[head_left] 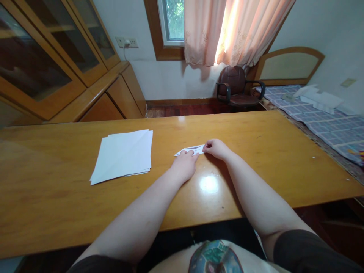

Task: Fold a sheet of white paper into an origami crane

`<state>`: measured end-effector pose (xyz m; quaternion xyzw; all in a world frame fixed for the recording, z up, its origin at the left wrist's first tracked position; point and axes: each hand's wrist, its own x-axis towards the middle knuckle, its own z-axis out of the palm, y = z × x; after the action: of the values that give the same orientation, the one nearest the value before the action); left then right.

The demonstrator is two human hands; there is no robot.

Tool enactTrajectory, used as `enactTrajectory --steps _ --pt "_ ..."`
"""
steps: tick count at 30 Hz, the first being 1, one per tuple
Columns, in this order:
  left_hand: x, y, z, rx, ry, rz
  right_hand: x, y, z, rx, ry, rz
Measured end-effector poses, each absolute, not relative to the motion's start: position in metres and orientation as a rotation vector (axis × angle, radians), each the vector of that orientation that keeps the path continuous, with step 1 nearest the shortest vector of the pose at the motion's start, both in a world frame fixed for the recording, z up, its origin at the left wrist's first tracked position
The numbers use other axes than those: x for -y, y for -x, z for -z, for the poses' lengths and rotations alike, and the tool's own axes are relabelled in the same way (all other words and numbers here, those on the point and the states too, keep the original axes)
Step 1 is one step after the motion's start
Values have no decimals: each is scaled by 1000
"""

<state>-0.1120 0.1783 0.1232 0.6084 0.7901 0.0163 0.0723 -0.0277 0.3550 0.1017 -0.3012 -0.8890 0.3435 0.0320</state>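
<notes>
A small folded piece of white paper (196, 148), long and narrow with a pointed left end, lies on the wooden table between my hands. My left hand (184, 166) rests over its near left part, fingers bent onto it and the thumb toward the right, holding it against the tabletop. At the paper's right end, my right hand (216, 149) is closed in a pinch on the tip. The fingers cover parts of the paper, so its full folded shape is hidden.
Left of my hands, a stack of white paper sheets (125, 155) lies on the table (71, 212). Beyond the far edge are a wooden cabinet (96, 94), a brown armchair (237, 89) and a curtained window. A bed (321, 110) stands at the right.
</notes>
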Motion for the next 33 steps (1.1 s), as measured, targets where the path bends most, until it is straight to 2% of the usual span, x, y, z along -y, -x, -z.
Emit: enactTrajectory --steps 7,21,28,33 --pt "-178 115 -121 -2370 -1880 -62 -362 25 -103 2696 970 -1173" --pt "-183 104 -120 -2466 -1861 6 -377 24 -91 2514 782 -1550" --pt "-187 105 -112 -2503 -1815 -7 -381 24 -88 2432 784 -1605" --pt "-187 107 -112 -2484 -1819 -15 -381 25 -85 2438 890 -1492"
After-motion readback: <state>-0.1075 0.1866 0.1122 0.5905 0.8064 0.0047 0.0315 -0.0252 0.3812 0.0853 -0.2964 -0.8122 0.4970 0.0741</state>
